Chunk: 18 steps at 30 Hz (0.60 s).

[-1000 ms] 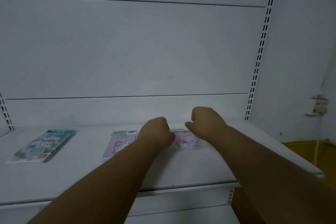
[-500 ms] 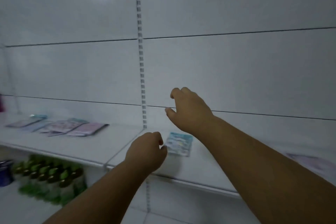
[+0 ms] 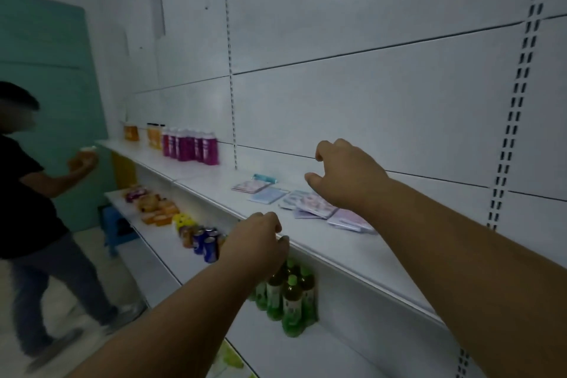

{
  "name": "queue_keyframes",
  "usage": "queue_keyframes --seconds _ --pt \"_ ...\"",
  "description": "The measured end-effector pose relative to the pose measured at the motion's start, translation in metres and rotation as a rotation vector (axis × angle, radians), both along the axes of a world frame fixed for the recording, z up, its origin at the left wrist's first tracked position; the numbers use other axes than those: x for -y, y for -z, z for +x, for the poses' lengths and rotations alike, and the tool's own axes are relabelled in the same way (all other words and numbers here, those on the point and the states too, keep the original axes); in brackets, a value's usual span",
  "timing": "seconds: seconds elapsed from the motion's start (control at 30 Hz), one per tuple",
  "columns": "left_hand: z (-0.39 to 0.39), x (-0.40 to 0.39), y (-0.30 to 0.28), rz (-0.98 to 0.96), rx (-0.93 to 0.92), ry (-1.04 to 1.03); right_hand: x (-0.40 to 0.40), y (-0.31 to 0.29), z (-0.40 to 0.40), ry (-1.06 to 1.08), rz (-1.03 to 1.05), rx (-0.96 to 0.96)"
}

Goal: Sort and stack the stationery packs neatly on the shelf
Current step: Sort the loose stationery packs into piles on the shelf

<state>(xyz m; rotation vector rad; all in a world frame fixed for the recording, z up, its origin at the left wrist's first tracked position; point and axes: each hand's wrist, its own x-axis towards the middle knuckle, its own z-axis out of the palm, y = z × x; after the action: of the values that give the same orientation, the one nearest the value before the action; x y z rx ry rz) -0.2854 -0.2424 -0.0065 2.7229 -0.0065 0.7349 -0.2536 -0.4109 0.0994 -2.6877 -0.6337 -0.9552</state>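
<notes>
Several flat stationery packs lie scattered on the white shelf [image 3: 352,252]: a pink pack [image 3: 250,186], a pale blue pack [image 3: 267,195], a teal-edged pack [image 3: 265,178] behind them, and overlapping pink and lilac packs [image 3: 316,207] with one more lilac pack [image 3: 351,221] to the right. My right hand [image 3: 343,176] hovers just above the overlapping packs, fingers loosely curled, holding nothing. My left hand [image 3: 254,242] is at the shelf's front edge, fingers curled downward, empty.
Purple and orange bottles [image 3: 190,146] stand further left on the same shelf. Below, green bottles [image 3: 287,298], cans [image 3: 204,242] and snack packs [image 3: 153,205] fill a lower shelf. A person in a black shirt [image 3: 27,193] walks at the left by a teal wall.
The view has swung left along the shelf. Both hands left the pink pack they were on and moved to the scattered group; the right hand now hangs over it.
</notes>
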Motion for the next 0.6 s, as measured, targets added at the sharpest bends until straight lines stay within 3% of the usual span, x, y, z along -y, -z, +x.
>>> queue_keyframes --seconds 0.27,0.6 --pt "0.131 -0.062 -0.012 0.028 0.019 0.024 -0.053 -0.005 0.135 0.050 0.020 -0.134" --pt "0.286 -0.147 -0.004 0.108 0.006 0.138 -0.125 0.052 0.230 0.219 0.044 -0.265"
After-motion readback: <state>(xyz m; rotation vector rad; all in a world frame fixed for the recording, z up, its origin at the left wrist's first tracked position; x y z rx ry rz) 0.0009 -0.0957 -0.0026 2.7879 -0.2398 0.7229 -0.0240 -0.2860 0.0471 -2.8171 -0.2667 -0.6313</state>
